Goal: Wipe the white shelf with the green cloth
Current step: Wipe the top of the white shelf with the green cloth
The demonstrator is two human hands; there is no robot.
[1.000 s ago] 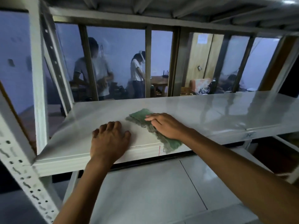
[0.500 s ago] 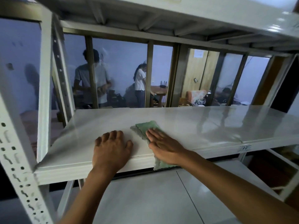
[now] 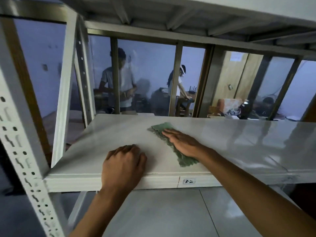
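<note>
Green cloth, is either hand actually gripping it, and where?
Neither grips it. The right hand presses flat on the middle of the green cloth; the left hand rests on the white shelf.

The white shelf (image 3: 239, 144) lay bare to the right of the green cloth (image 3: 172, 144). A perforated upright (image 3: 22, 151) closed the near left corner, and the upper shelf (image 3: 171, 16) limited headroom.
</note>
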